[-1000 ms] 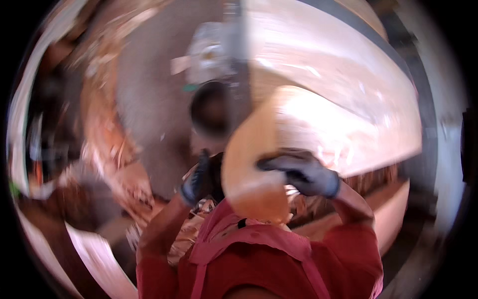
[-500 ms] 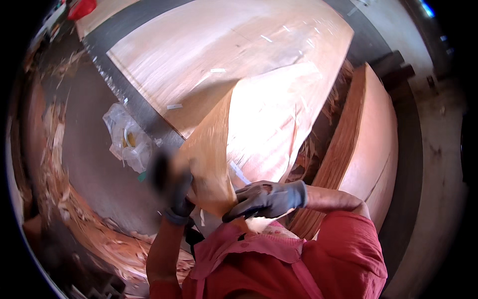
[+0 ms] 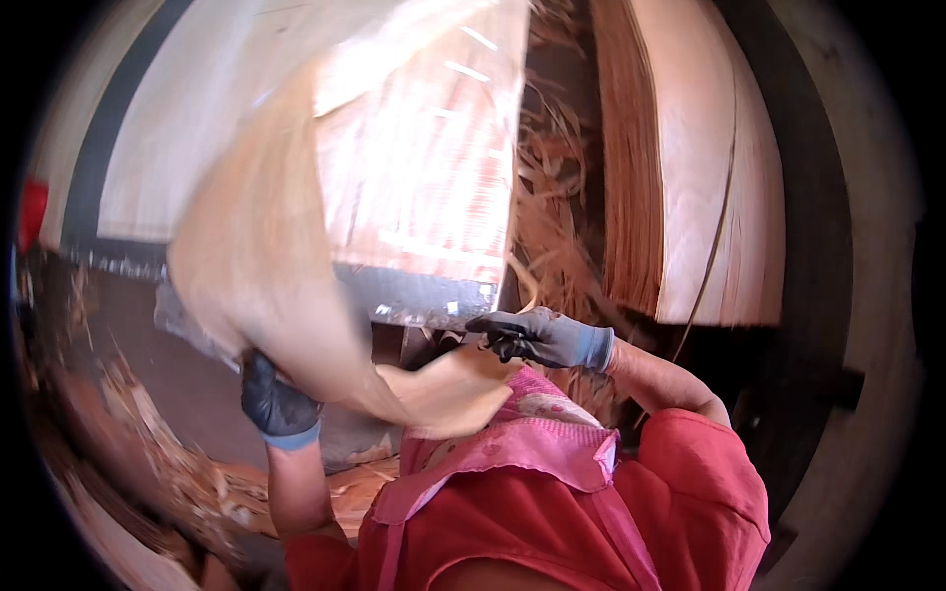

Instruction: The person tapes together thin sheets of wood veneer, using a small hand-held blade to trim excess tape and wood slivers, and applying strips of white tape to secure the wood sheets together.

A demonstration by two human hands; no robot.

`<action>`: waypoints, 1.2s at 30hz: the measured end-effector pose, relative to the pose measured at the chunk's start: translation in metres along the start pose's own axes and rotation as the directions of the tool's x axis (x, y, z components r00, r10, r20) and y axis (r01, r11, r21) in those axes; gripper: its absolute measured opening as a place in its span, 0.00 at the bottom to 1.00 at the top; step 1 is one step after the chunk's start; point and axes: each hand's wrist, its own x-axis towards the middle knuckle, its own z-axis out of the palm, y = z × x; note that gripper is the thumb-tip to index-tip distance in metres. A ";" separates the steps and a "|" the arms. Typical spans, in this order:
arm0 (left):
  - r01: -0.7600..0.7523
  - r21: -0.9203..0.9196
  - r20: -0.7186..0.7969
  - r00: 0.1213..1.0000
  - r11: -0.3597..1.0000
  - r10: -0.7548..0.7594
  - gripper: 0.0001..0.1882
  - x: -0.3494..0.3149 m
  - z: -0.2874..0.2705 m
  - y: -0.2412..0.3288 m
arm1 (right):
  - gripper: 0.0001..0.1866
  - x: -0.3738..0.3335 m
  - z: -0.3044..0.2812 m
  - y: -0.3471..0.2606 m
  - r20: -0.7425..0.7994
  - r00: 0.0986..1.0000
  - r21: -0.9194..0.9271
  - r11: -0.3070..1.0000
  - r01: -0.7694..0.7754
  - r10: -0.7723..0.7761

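Thin wood veneer sheet [image 3: 286, 286] was curled up over the table's near edge, blurry. Left hand [image 3: 279, 402] gripped its lower edge from underneath, gloved. Right hand [image 3: 540, 337] lay mostly flat, fingers loosely spread by the sheet's near corner. Veneer stack [image 3: 680, 187] sat off right.

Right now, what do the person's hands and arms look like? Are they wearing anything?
Both hands wear gloves. The left hand has a dark glove with a light blue cuff. The right hand has a grey glove with dark fingertips and a blue-grey cuff. The forearms are uncovered, and short red sleeves begin near the elbows.
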 end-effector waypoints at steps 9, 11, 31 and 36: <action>0.123 0.684 -0.230 0.972 0.719 0.053 0.30 0.052 0.030 -0.009 | 0.24 -0.012 0.032 0.039 -0.363 0.920 0.327 0.945 -0.024 0.149; 0.229 0.721 -0.222 0.970 0.655 -0.095 0.29 0.055 0.022 -0.014 | 0.28 -0.017 0.026 0.041 -0.539 0.834 0.424 0.893 0.148 0.118; -0.095 0.990 0.139 0.600 0.102 -0.788 0.27 0.071 0.015 -0.079 | 0.24 -0.172 0.413 0.121 -0.684 -0.315 0.730 0.616 -0.297 0.658; -0.723 0.641 0.514 0.654 -0.258 -0.555 0.29 0.125 0.072 -0.083 | 0.19 -0.182 0.531 0.116 -0.287 -0.451 0.886 0.056 -0.460 0.845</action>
